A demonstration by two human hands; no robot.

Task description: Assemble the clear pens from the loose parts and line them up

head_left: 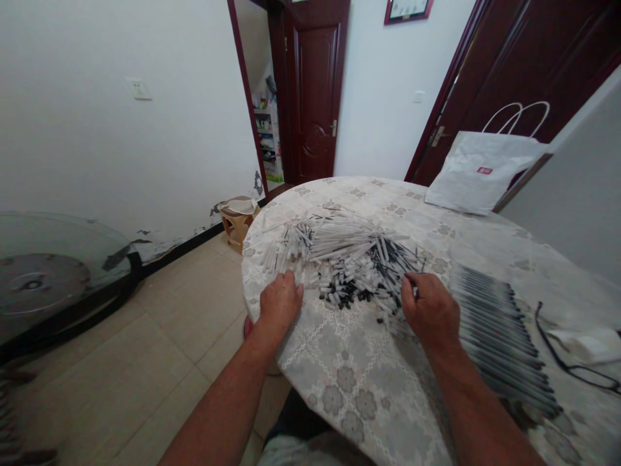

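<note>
A loose heap of whitish pen barrels [339, 238] lies on the round table, with small black-tipped pieces [345, 291] along its near side. Thin dark sticks that look like pen refills [388, 257] are at the heap's right. My left hand [281, 299] is closed at the heap's near left edge; what its fingers hold, if anything, is hidden. At the right edge, my right hand [431, 307] is closed in a pinch, with a bit of a dark, thin refill showing at the fingertips. Right of that hand, dark-cored pens [499, 336] lie side by side in a row.
A patterned cloth covers the table [352, 382]. Eyeglasses [577, 369] and a crumpled white tissue [587, 344] lie at the right. A white paper bag [485, 171] stands at the back right. To the left are a small stool [235, 226] and a glass-topped piece [58, 239].
</note>
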